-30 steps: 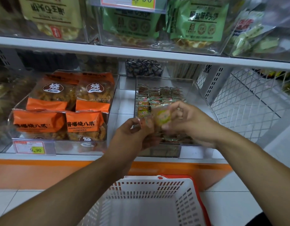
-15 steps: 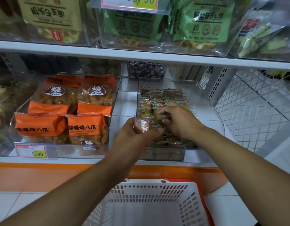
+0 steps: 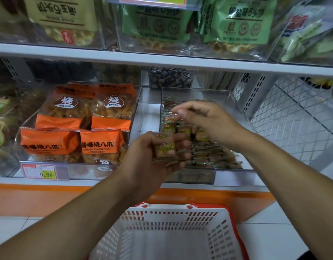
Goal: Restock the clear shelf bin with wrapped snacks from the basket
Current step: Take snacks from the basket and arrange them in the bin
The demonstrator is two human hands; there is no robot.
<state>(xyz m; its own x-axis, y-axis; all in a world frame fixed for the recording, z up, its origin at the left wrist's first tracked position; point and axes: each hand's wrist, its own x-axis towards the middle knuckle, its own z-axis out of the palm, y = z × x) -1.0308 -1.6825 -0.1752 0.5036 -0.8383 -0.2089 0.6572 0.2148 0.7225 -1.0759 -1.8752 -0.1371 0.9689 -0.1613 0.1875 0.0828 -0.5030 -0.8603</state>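
Wrapped snacks, small clear-film packets with green and red print (image 3: 191, 147), lay in rows across the floor of the clear acrylic shelf bin (image 3: 235, 102), filling it from the front wall back toward the middle; the strip along the bin's rear wall and its right side showed bare floor. The left hand (image 3: 154, 156) gripped a small stack of the same packets (image 3: 164, 147), fingers curled round them, just in front of the bin's front left corner. The right hand (image 3: 205, 119) hovered over the middle rows with fingers loosely bent; motion blur hid whether it pinched anything, so I cannot tell. Below, the white slotted plastic basket with a red rim (image 3: 171, 214) stood on the tiled floor, its visible bottom bare. Left of the bin, a gap of open shelf separated it from a bin of orange snack bags (image 3: 77, 128).
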